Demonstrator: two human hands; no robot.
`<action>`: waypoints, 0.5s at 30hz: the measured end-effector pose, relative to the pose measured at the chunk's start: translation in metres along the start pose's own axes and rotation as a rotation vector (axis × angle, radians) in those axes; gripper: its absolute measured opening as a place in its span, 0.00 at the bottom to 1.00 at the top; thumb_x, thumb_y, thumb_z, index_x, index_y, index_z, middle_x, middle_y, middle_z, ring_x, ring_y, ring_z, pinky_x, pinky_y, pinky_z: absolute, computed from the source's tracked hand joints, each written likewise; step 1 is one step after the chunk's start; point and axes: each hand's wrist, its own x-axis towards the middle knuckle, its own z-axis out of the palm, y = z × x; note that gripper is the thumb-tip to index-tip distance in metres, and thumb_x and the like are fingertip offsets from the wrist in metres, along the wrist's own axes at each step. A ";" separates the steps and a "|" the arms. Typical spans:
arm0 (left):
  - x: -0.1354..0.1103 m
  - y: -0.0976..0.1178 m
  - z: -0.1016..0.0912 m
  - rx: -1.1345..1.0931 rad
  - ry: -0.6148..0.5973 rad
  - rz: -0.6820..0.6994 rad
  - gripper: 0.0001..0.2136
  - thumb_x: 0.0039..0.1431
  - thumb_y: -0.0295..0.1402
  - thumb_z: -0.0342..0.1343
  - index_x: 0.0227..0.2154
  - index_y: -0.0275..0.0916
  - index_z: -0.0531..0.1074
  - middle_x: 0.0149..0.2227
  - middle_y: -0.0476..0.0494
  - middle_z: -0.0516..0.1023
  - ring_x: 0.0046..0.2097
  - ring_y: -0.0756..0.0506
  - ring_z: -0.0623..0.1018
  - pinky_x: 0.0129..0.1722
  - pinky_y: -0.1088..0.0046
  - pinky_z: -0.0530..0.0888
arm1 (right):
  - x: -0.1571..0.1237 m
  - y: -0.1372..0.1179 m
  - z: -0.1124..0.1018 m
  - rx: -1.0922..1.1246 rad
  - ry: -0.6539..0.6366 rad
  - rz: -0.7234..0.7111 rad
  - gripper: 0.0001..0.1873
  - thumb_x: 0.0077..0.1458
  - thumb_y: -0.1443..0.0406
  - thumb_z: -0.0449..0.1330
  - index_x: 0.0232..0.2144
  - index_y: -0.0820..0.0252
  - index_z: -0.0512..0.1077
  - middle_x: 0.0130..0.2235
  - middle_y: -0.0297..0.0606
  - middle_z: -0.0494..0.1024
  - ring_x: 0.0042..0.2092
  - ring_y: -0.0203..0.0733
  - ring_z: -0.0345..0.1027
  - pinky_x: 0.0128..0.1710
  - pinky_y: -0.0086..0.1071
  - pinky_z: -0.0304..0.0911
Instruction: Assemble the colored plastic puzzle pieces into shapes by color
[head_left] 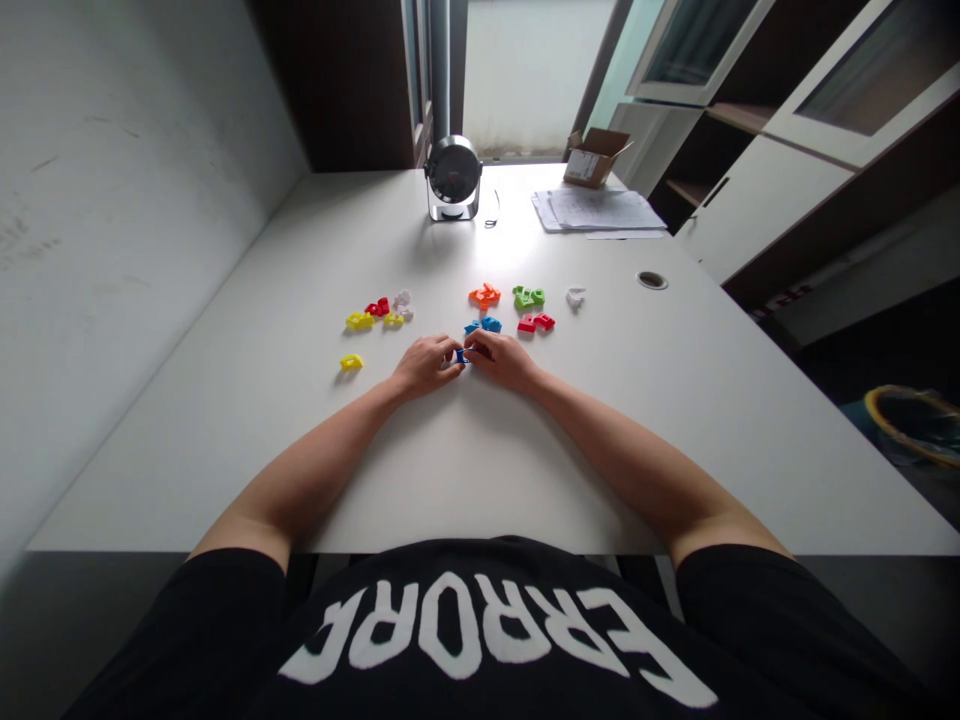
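Note:
Between my left hand (429,366) and my right hand (504,360) is a small dark blue plastic piece (462,356), pinched from both sides just above the table. Fingers of both hands are closed on it, and they hide most of its shape. Right behind my right hand lie light blue pieces (491,325). Orange pieces (485,294) rest farther back, with green pieces (529,297) and red pieces (535,323) to the right. Left of my left hand are yellow pieces (360,321), one lone yellow piece (351,362), red pieces (377,307) and whitish pieces (403,303).
A round black lamp or fan (453,175) on a metal stand is at the back of the white table (480,470). Papers (598,211) and an open cardboard box (595,158) sit at the back right. A white piece (575,297) lies near a cable hole (652,281).

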 end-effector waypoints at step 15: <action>0.000 0.000 -0.001 -0.005 0.007 -0.017 0.09 0.67 0.42 0.58 0.38 0.42 0.77 0.38 0.46 0.79 0.38 0.44 0.76 0.46 0.63 0.71 | 0.000 -0.003 -0.001 -0.023 0.001 -0.020 0.09 0.65 0.58 0.61 0.43 0.56 0.76 0.36 0.37 0.79 0.33 0.40 0.66 0.36 0.32 0.59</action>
